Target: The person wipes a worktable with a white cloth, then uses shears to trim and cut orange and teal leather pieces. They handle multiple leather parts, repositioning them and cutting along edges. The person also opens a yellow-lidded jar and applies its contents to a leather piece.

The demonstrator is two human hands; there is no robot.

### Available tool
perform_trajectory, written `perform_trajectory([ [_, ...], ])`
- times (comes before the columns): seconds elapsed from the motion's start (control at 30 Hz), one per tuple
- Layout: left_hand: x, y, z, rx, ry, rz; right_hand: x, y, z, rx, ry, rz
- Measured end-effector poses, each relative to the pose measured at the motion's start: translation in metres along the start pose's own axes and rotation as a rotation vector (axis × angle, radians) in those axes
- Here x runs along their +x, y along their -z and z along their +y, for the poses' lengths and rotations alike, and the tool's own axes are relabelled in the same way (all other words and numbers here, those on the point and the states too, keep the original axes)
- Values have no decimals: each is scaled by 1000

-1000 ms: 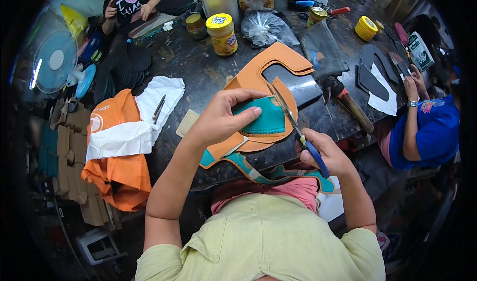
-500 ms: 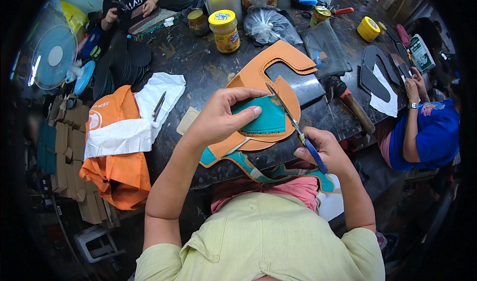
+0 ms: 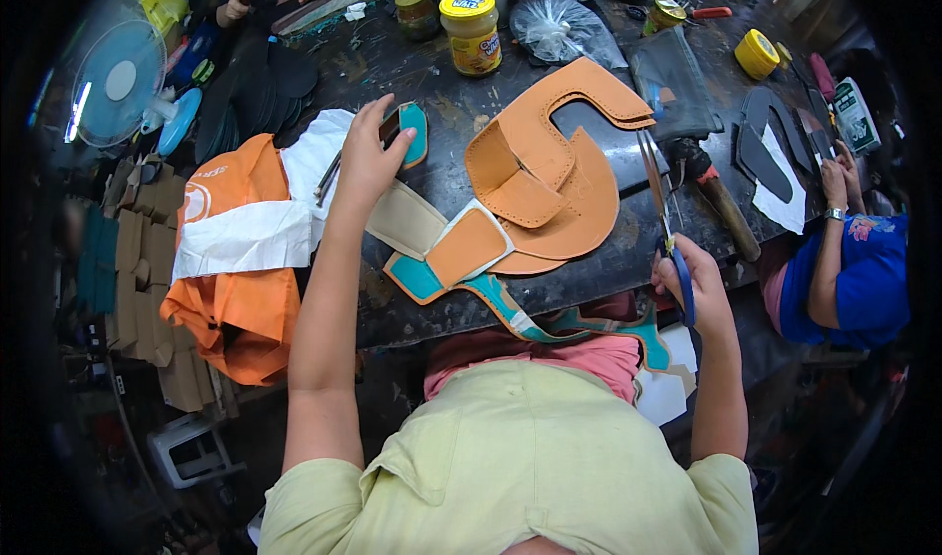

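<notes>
My left hand (image 3: 365, 158) reaches out to the left over the dark worktable (image 3: 432, 64) and holds a small teal cut piece (image 3: 412, 133) with a tan edge by its end. My right hand (image 3: 692, 285) grips blue-handled scissors (image 3: 659, 202), blades pointing away from me over the table's near edge. Between my hands lie tan leather pieces (image 3: 549, 162) stacked on the table. A teal offcut strip (image 3: 510, 310) hangs from the table edge toward my lap. A cream piece (image 3: 404, 219) sits under the tan ones.
Orange and white bags (image 3: 235, 251) lie at the left by a small fan (image 3: 118, 84). A yellow-lidded jar (image 3: 471, 30), a clear bag (image 3: 559, 25), a hammer (image 3: 721, 202) and yellow tape (image 3: 758, 52) stand farther back. A person in blue (image 3: 854, 261) works at the right; another sits at the far side.
My left hand has left the leather stack and carried the teal piece out to the left. My right hand with the scissors has drawn away to the right.
</notes>
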State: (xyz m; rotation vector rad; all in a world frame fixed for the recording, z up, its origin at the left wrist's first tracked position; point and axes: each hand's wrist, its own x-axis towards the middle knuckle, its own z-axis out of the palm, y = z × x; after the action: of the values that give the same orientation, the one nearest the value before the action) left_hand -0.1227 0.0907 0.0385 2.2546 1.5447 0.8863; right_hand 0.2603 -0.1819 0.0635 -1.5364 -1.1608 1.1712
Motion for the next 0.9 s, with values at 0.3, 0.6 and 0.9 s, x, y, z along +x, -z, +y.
perform_trajectory([
  [0.3, -35, 8, 62, -251, -71, -66, -8, -3, 19, -103, -123, -89],
  [0.6, -50, -40, 81, -527, 103, -336, -9, -14, 19, 17, -240, -241],
  [0.9, -33, -11, 78, -825, 63, -124, 9, -28, 18, 378, -209, -391],
])
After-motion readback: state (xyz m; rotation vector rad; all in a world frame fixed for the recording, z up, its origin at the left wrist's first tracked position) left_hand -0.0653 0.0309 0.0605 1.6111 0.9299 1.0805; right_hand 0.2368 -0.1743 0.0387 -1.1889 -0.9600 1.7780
